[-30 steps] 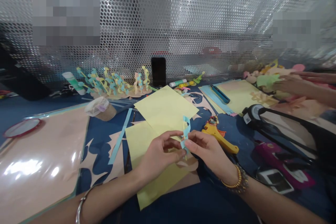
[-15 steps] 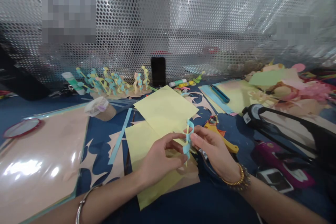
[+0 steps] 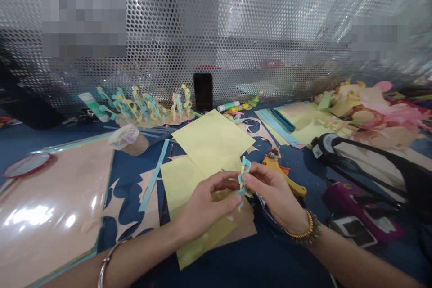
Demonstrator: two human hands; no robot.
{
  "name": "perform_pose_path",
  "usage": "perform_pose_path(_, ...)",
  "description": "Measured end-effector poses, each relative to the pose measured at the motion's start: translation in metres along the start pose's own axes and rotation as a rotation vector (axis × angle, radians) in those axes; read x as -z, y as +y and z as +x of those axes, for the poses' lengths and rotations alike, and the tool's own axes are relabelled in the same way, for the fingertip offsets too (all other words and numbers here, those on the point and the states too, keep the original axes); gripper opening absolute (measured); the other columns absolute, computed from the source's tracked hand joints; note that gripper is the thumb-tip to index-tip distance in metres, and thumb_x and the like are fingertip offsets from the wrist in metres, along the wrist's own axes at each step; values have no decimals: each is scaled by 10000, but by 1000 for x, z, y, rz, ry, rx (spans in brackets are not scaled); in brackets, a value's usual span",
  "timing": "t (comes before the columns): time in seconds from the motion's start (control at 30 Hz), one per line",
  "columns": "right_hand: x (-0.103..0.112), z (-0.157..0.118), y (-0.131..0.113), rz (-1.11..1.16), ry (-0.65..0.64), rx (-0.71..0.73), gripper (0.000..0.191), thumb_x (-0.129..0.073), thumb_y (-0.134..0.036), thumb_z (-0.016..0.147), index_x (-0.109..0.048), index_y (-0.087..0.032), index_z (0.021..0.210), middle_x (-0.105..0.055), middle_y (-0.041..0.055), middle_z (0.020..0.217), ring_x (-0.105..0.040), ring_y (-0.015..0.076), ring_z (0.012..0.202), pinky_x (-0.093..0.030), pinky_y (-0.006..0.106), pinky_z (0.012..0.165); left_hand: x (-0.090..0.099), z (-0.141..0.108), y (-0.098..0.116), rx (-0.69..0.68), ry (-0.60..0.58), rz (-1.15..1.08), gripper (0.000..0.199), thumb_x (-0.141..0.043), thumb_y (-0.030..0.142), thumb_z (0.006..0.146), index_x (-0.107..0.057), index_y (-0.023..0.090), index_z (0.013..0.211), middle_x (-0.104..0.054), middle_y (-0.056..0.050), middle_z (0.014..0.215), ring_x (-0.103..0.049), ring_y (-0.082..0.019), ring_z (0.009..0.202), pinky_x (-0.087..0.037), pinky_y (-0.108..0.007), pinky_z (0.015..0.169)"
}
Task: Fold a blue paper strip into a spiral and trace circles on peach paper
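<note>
We pinch a curled blue paper strip (image 3: 243, 181) in front of us; our left hand (image 3: 209, 200) and our right hand (image 3: 273, 191) meet around it, above the middle of the desk (image 3: 67, 137); the fingers (image 3: 259, 175) of both hands are drawn together and clamped on the strip, its small loops poking up between them; a silver bangle (image 3: 107, 263) circles our left wrist and a gold bracelet (image 3: 300, 231) circles our right.

Under our hands lie two overlapping yellow paper sheets (image 3: 211, 144) on a piece of brown paper (image 3: 245, 227); at 2 o'clock from the strip, a yellow plastic tool (image 3: 280, 171) lies just beside our right hand; a loose blue paper strip (image 3: 153, 175) lies at 9 o'clock, beyond the sheets; at 10 o'clock stands a paper cup (image 3: 130, 141); further off at 11 o'clock stands a blue and yellow paper sculpture (image 3: 135, 108); a black phone (image 3: 203, 92) stands upright at 12 o'clock against a perforated metal screen (image 3: 236, 22); a glue stick (image 3: 227, 106) lies just to its right; at 4 o'clock lies a magenta object (image 3: 351, 198), and at 9 o'clock a large pink board (image 3: 50, 207) covers the desk.
</note>
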State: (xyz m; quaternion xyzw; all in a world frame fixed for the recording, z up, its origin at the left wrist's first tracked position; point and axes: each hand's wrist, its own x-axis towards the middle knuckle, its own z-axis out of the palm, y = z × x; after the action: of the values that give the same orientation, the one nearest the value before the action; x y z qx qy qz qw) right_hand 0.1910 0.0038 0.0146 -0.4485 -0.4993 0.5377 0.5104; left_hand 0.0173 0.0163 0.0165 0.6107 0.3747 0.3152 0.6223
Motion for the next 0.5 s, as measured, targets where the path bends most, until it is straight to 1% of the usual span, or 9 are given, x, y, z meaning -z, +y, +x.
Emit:
perform_pose_path(0.1,0,0,1,1,-2,-13,162,-662,-347,784,-623,-190,776,-570,-18,722,-512,102,684,-411,217,643,-1,1,0,19,16,-35,385,-672,292,751,-579,226,1118,-667,-43,989,-598,-188,996,-513,-299,805)
perform_pose_path(0.27,2,0,6,-26,-15,-14,189,-680,-365,763,-621,-189,798,-565,-9,738,-508,120,700,-423,244,671,-2,2,0,21,46,-21,326,-679,290,744,-621,208,1054,-672,-48,940,-613,-183,937,-525,-267,730)
perform_pose_path(0.5,2,-1,6,-102,-13,-2,230,-683,-389,751,-589,-180,772,-523,-9,717,-491,125,674,-419,246,633,-2,3,-2,2,76,53,196,-679,295,736,-678,203,909,-691,-42,906,-624,-174,879,-506,-285,772)
